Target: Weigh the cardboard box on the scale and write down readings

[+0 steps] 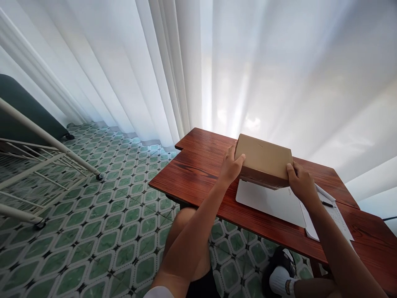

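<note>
A brown cardboard box (266, 159) is held between both hands above a closed silver laptop (269, 203). My left hand (232, 164) grips the box's left end, thumb on its near edge. At the opposite end my right hand (300, 181) is closed on the right corner, with the thumb in front. The box hides the laptop's far part, and I cannot tell whether its underside touches the laptop. Its lid bears small dark lettering near the right hand.
The dark red wooden table (186, 178) carries papers (338, 217) and a black pen (326, 204) right of the laptop. White curtains (124, 62) hang behind. A white metal rack (52, 145) on casters stands left on green tiles (124, 231). My legs are below the table edge.
</note>
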